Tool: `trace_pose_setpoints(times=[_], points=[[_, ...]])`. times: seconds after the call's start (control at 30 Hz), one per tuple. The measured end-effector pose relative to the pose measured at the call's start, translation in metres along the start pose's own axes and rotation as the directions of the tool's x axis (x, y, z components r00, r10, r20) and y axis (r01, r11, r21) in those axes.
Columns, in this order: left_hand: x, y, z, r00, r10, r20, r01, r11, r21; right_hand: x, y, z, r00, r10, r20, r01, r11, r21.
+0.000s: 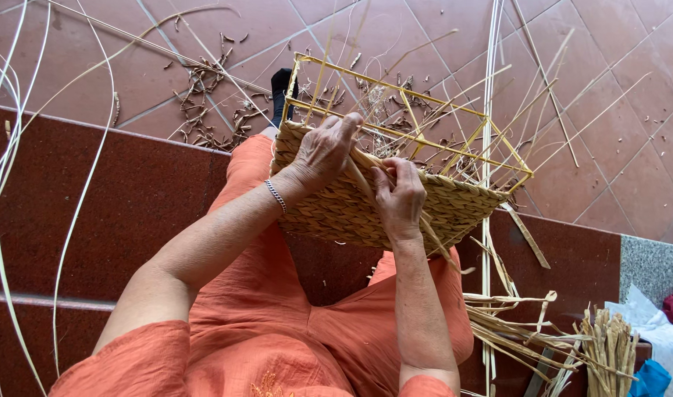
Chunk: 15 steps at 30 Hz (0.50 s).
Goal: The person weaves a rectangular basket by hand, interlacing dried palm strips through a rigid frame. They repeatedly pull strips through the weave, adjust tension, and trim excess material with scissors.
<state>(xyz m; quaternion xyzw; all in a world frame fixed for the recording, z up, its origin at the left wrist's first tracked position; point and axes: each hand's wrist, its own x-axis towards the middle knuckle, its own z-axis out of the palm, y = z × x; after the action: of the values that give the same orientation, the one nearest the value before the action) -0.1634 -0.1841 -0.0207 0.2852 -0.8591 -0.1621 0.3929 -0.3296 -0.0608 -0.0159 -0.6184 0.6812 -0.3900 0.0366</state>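
While the half-woven basket (366, 209) rests on the lap at frame centre | left hand (323, 153) grip clamped on its woven wall | right hand (400, 198) grip pinching the straw strand (366, 166) | judgement: keep strand taut, rows tight against the yellow wire frame (425, 140).

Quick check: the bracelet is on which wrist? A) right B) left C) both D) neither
B: the silver bracelet circles the wrist of the left hand, which rests on the woven basket; the wrist of the right hand is bare.
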Motion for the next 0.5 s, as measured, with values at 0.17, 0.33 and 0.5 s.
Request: trace_pose_setpoints(times=[0.17,0.33,0.5], points=[[-0.001,-0.006,-0.006,0.983,0.171,0.062,-0.176,0.98,0.094,-0.012,-0.019,-0.016,0.949,-0.316,-0.006,0.296,0.895,-0.334],[0.0,-0.006,-0.005,0.933,0.23,0.278,-0.251,0.967,0.042,-0.011,-0.037,-0.029,0.956,-0.285,0.071,0.286,0.846,-0.45],[0.0,-0.01,-0.023,0.93,0.084,0.358,-0.005,0.976,-0.216,-0.005,-0.044,-0.037,0.98,-0.167,0.106,0.197,0.845,-0.498]])
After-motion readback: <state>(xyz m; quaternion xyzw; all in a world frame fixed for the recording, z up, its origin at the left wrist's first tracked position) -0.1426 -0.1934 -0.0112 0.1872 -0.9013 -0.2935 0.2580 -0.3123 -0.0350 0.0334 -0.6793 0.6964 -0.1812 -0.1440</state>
